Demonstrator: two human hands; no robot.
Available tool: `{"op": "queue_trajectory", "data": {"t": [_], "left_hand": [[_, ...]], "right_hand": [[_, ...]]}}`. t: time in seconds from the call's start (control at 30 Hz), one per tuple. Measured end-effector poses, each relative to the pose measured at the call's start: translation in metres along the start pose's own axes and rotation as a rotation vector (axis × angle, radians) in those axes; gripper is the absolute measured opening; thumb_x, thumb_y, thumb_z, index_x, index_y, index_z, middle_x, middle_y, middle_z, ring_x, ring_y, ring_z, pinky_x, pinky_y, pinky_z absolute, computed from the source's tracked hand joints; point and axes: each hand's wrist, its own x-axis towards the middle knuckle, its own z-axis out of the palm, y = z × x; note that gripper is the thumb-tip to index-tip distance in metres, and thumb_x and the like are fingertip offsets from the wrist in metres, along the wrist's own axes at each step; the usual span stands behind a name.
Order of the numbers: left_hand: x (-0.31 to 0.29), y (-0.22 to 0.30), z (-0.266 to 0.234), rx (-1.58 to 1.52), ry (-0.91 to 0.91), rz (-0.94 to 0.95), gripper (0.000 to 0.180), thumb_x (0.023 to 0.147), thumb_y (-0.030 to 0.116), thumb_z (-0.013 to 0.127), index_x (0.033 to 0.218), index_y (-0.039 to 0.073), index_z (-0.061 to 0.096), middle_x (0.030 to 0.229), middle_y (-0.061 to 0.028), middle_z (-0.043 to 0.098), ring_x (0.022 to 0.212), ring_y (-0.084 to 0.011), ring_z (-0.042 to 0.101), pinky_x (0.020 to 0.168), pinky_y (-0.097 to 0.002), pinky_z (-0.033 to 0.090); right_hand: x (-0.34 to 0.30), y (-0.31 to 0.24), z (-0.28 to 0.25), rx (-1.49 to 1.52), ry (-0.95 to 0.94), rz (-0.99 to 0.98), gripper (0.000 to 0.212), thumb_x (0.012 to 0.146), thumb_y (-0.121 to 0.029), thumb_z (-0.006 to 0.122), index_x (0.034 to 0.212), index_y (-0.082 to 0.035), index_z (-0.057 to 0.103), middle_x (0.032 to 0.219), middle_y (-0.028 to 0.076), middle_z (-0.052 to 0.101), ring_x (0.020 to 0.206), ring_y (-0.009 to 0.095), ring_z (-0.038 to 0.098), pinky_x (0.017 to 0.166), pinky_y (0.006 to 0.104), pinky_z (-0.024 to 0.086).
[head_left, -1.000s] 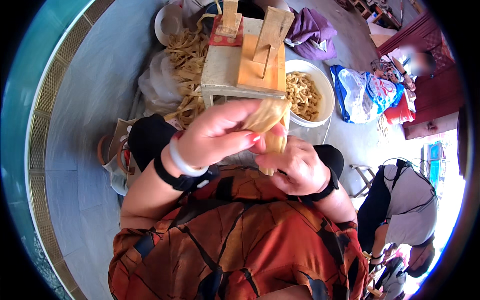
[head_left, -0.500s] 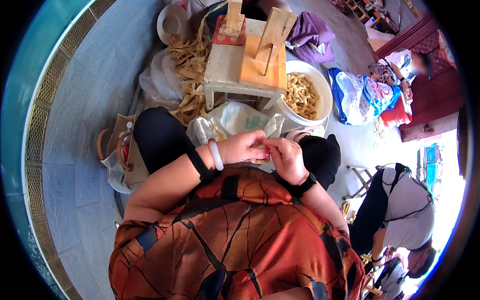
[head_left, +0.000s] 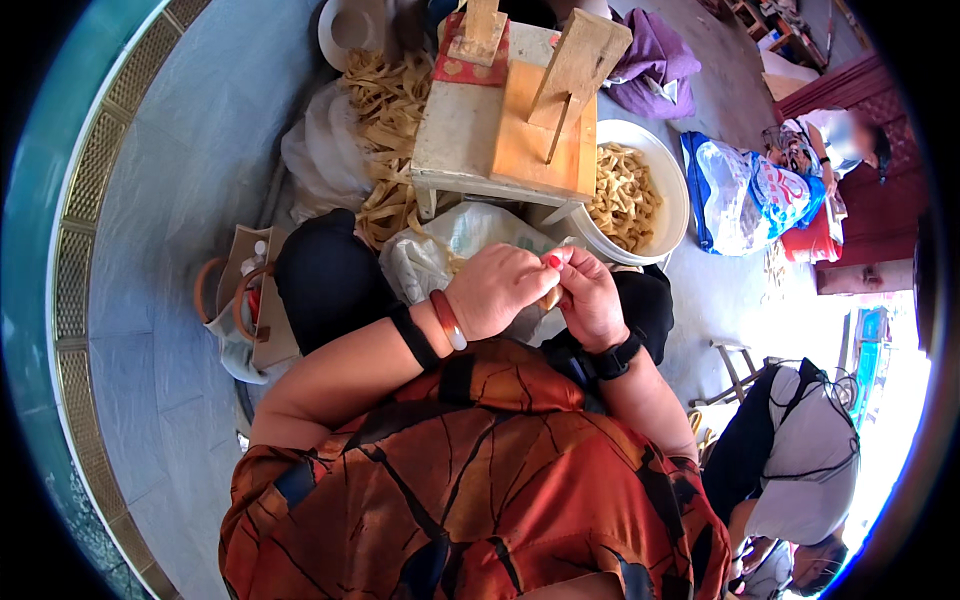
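My left hand [head_left: 494,291] and my right hand [head_left: 593,300] meet above my lap with fingertips pinched together. Between them shows a bit of a small tan strip [head_left: 552,297], mostly hidden by the fingers. Just beyond the hands, a whitish plastic bag [head_left: 420,262] lies across my knees. Long flat tan strips [head_left: 385,110] are heaped past my left knee. A white bucket [head_left: 676,190] at the right holds many short, knotted-looking tan pieces [head_left: 625,200].
Ahead stands a low whitish table [head_left: 450,150] bearing a wooden board with an upright block and a thin peg [head_left: 558,130]. A handbag [head_left: 245,300] sits left. Purple cloth [head_left: 655,65] and a blue-white bag [head_left: 745,195] lie right. Two people [head_left: 815,440] are at the right.
Both hands have risen slightly and turned, still pinched together on the tan strip. The view has shifted a little, so the table and bucket sit farther right.
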Motion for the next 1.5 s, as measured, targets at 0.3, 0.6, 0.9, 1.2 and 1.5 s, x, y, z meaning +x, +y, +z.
{"op": "queue_trajectory", "data": {"t": [0.3,0.6,0.9,1.2,1.5], "left_hand": [[-0.028,-0.049,0.035,-0.518,0.157,-0.592,0.017,0.085,0.005,0.065,0.101,0.006,0.060,0.095,-0.0051,0.062,0.091,-0.0172,0.058,0.079,-0.0309,0.045],[-0.031,-0.048,0.027,-1.378,0.189,-0.944,0.016,0.093,0.009,0.060,0.108,0.003,0.059,0.100,0.0007,0.060,0.093,-0.0091,0.054,0.088,-0.0235,0.043],[-0.031,-0.033,0.025,-0.757,0.088,-0.726,0.017,0.097,0.013,0.055,0.112,0.003,0.056,0.105,-0.0004,0.056,0.095,-0.0075,0.051,0.085,-0.0229,0.045],[-0.024,-0.040,0.021,-1.248,0.079,-0.941,0.025,0.094,0.014,0.061,0.117,0.004,0.056,0.097,0.0011,0.059,0.083,-0.0069,0.053,0.076,-0.0216,0.045],[-0.028,-0.038,0.016,-1.239,0.115,-1.038,0.023,0.095,0.018,0.058,0.114,0.004,0.061,0.092,0.0017,0.060,0.074,-0.0069,0.050,0.069,-0.0212,0.043]], "right_hand": [[0.020,-0.001,0.026,-1.349,0.173,-0.625,0.033,0.075,0.008,0.061,0.105,-0.002,0.053,0.087,0.011,0.055,0.073,0.018,0.057,0.063,0.0291,0.047],[0.019,0.012,0.006,-0.723,0.154,-0.167,0.012,0.082,-0.005,0.066,0.088,-0.001,0.057,0.077,0.014,0.061,0.072,0.028,0.061,0.064,0.0352,0.049],[0.020,0.005,0.001,-1.669,0.059,-0.551,0.016,0.086,-0.016,0.065,0.086,-0.002,0.057,0.075,0.015,0.060,0.064,0.031,0.059,0.059,0.0389,0.047],[0.012,0.007,-0.005,-0.479,0.105,0.041,0.023,0.097,-0.023,0.056,0.085,-0.004,0.057,0.068,0.005,0.059,0.059,0.014,0.056,0.053,0.0263,0.043],[0.012,0.009,0.009,-1.234,0.226,-0.428,0.015,0.085,-0.014,0.067,0.086,-0.002,0.058,0.073,0.014,0.059,0.061,0.028,0.059,0.056,0.0357,0.047]]}}
